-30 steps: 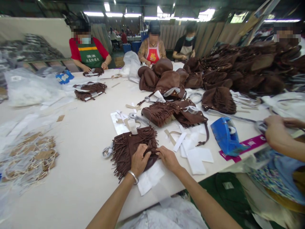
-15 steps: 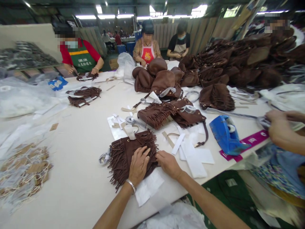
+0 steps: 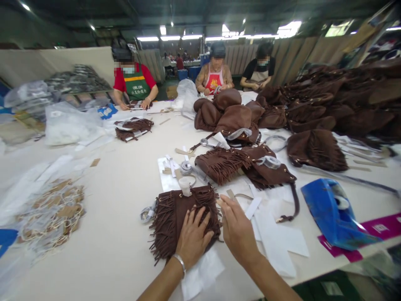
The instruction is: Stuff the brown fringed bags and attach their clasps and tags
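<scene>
A brown fringed handbag lies flat on the table in front of me. My left hand rests on its face with the fingers spread. At the bag's right edge is my right hand, its fingers stretched out close together and nothing seen in them; I cannot tell whether it touches the fringe. A wrapped strap stands up at the bag's top edge, and a wrapped coil sits by its left side. White paper sticks out below the bag.
More brown bags and a large pile of them lie beyond and to the right. A blue tape dispenser stands at right. Tags with strings lie at left. Several co-workers are across the table.
My right hand's fingers have gone from bent at the bag's edge to stretched out. My left hand's fingers have spread. The view has swung left, and the near co-worker's hands at right are out of view.
</scene>
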The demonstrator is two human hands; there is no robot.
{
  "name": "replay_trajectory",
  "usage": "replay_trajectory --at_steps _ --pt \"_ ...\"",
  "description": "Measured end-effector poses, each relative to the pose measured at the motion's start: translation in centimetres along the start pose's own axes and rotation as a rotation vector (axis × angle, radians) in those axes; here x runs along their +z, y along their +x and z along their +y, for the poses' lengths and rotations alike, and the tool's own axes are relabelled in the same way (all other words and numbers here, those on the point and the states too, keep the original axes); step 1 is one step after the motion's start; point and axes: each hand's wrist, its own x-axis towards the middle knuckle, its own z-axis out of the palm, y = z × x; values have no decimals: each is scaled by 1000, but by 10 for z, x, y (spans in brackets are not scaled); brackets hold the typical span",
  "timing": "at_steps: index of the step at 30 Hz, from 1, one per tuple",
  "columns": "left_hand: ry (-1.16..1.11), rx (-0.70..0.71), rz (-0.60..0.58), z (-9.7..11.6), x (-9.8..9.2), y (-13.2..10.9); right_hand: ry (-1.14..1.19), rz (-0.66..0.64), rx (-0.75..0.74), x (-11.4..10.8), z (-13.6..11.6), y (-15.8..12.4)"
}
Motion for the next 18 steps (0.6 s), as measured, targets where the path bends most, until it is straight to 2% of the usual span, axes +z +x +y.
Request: replay_trajectory --at_steps 2,5,6,8,10,13,15,18 --pt "-5 -15 4 0 -1 -1 42 23 -19 26 6 10" --pt "-28 -27 34 0 -5 -5 79 -91 -155 76 27 8" --pt "-37 -19 42 0 -7 -7 86 -110 -158 89 36 5" --pt "-46 36 33 1 -9 -11 102 -127 -151 104 50 -1" --pt "-35 103 23 3 -10 -14 129 -127 -133 104 58 -1" --pt "-13 158 21 4 -10 -16 195 -183 -146 80 58 10" --pt "-25 165 26 4 -7 -16 182 -205 -145 58 45 22" --pt "-74 179 34 2 4 -19 78 -239 -186 31 5 36"
